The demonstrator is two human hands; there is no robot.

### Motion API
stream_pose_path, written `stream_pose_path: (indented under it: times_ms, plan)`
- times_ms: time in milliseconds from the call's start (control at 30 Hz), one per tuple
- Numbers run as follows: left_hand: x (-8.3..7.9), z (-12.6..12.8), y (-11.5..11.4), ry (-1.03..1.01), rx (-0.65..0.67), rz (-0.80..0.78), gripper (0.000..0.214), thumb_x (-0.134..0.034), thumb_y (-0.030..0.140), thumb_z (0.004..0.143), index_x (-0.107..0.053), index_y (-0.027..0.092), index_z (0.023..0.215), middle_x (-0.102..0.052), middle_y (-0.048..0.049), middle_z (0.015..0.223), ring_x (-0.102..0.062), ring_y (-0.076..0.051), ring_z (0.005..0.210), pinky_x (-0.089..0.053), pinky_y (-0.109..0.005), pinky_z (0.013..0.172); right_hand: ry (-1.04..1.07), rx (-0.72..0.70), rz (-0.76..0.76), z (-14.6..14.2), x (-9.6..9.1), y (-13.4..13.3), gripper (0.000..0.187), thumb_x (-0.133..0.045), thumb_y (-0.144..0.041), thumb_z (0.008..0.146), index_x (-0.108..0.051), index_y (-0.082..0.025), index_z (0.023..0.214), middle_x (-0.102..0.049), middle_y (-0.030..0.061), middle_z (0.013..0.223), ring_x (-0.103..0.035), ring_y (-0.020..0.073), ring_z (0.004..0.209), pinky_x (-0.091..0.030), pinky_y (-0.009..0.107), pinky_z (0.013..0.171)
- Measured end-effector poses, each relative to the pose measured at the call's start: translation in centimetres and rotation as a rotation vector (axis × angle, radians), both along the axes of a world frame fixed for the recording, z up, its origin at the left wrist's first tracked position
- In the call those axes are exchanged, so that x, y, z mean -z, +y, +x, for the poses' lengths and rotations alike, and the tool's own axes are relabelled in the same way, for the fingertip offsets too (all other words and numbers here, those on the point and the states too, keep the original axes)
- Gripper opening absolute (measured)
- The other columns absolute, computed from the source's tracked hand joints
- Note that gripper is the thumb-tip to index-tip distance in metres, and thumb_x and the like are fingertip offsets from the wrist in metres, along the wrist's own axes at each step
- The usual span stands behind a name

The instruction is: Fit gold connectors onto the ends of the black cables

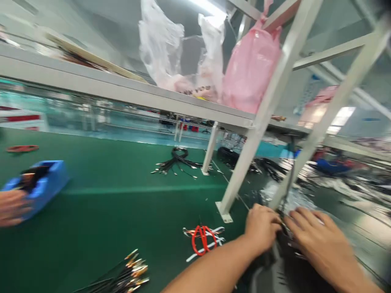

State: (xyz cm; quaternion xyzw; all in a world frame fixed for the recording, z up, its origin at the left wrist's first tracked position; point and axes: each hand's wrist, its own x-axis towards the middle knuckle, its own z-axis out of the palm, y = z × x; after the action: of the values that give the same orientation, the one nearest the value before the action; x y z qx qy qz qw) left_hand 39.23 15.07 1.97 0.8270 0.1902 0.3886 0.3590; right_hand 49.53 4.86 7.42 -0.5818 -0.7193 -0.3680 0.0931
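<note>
My left hand (262,228) is closed, its fingertips curled at a dark spot by the foot of a white metal post. Just right of it, my right hand (317,240) bends its fingers over the same spot; its thumb is hidden. Whatever they pinch is too small and blurred to make out. Beneath both hands is a black and grey device (275,268), partly covered by my arms. Red-handled scissors (204,241) lie left of my left forearm, among white strips. A bundle of black cables with gold-coloured connectors (136,270) lies at the bottom.
Another person's hand (14,207) touches a blue bin (50,185) at the left. A looped black cable bundle (179,160) lies on the green table (106,228). White posts (259,126) hold a shelf with a pink bag (253,69). More cables (275,169) lie right.
</note>
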Motion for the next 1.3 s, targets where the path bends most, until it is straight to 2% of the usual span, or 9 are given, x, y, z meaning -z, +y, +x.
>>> stream_pose_path:
  times_ms: [100,200,267,367,500,733,933,1100,1300]
  plan:
    - [-0.3,0.3,0.2,-0.041,-0.009,0.012,0.017,-0.059,0.019,0.083,-0.075,0.021,0.086,-0.071,-0.0041,0.102,-0.055,-0.023,0.104,-0.041,-0.037,0.096,-0.076,0.164,-0.113,-0.6,-1.9,-1.5,0.023,-0.053,-0.004,0.082,-0.073,-0.014,0.091,-0.072,0.0170,0.097,-0.059,0.0371,0.101,-0.042,0.052,0.087]
    - [-0.6,0.3,-0.1,-0.049,-0.028,0.021,0.014,-0.060,0.016,0.082,-0.073,0.019,0.081,-0.071,-0.0043,0.097,-0.055,-0.022,0.099,-0.043,-0.036,0.091,-0.032,0.242,-0.125,-0.7,-2.5,-1.4,0.029,-0.052,-0.005,0.085,-0.070,-0.010,0.106,-0.072,0.0171,0.102,-0.058,0.0363,0.105,-0.041,0.051,0.089]
    - [-0.7,0.2,-0.3,-0.046,-0.043,0.026,0.011,-0.062,0.016,0.082,-0.072,0.018,0.079,-0.070,-0.0037,0.096,-0.056,-0.021,0.097,-0.044,-0.036,0.089,0.038,0.280,-0.122,-0.3,-2.7,-1.4,0.033,-0.050,-0.003,0.085,-0.068,-0.011,0.112,-0.072,0.0159,0.106,-0.057,0.0360,0.106,-0.041,0.051,0.088]
    - [-0.6,-0.1,-0.3,-0.041,-0.060,0.025,0.010,-0.062,0.016,0.081,-0.071,0.020,0.080,-0.070,-0.0022,0.095,-0.056,-0.020,0.097,-0.043,-0.035,0.089,0.186,0.326,-0.149,0.8,-2.8,-1.5,0.030,-0.048,-0.008,0.088,-0.072,-0.016,0.106,-0.073,0.0116,0.105,-0.060,0.0328,0.102,-0.045,0.046,0.083]
    - [-0.7,-0.3,-0.2,-0.043,-0.047,0.019,0.013,-0.061,0.015,0.080,-0.072,0.022,0.083,-0.069,-0.0008,0.096,-0.055,-0.020,0.097,-0.042,-0.033,0.089,0.392,0.332,-0.280,2.0,-2.2,-0.9,0.022,-0.057,-0.024,0.087,-0.073,-0.020,0.102,-0.075,0.0063,0.106,-0.063,0.0269,0.103,-0.049,0.037,0.087]
    - [-0.7,-0.3,-0.1,-0.049,-0.007,-0.040,0.015,-0.060,0.015,0.079,-0.071,0.023,0.083,-0.070,0.0000,0.092,-0.057,-0.020,0.093,-0.044,-0.032,0.085,0.672,0.353,-0.391,2.1,-1.4,0.5,0.030,-0.056,-0.026,0.080,-0.074,-0.016,0.102,-0.076,0.0091,0.106,-0.065,0.0292,0.104,-0.047,0.039,0.090]
    - [-0.5,-0.2,-0.2,-0.076,-0.011,-0.117,0.016,-0.060,0.013,0.077,-0.072,0.023,0.081,-0.071,-0.0010,0.089,-0.058,-0.021,0.092,-0.043,-0.033,0.084,0.843,0.341,-0.411,1.4,-2.1,0.7,0.029,-0.056,-0.028,0.076,-0.075,-0.017,0.095,-0.077,0.0089,0.102,-0.067,0.0291,0.099,-0.046,0.039,0.089]
    - [-0.1,-0.1,-0.5,-0.114,-0.010,-0.175,0.017,-0.061,0.014,0.077,-0.074,0.023,0.084,-0.072,-0.0014,0.087,-0.059,-0.022,0.090,-0.044,-0.033,0.081,0.939,0.322,-0.398,1.4,-1.9,0.6,0.031,-0.057,-0.029,0.073,-0.074,-0.017,0.095,-0.076,0.0102,0.104,-0.067,0.0297,0.100,-0.046,0.038,0.087]
    - [0.3,0.1,-0.4,-0.170,0.014,-0.208,0.021,-0.060,0.012,0.076,-0.075,0.023,0.083,-0.072,-0.0008,0.084,-0.060,-0.020,0.085,-0.044,-0.033,0.080,1.042,0.278,-0.414,1.7,-1.3,0.8,0.030,-0.056,-0.029,0.071,-0.072,-0.016,0.092,-0.078,0.0086,0.090,-0.071,0.0265,0.086,-0.051,0.034,0.078]
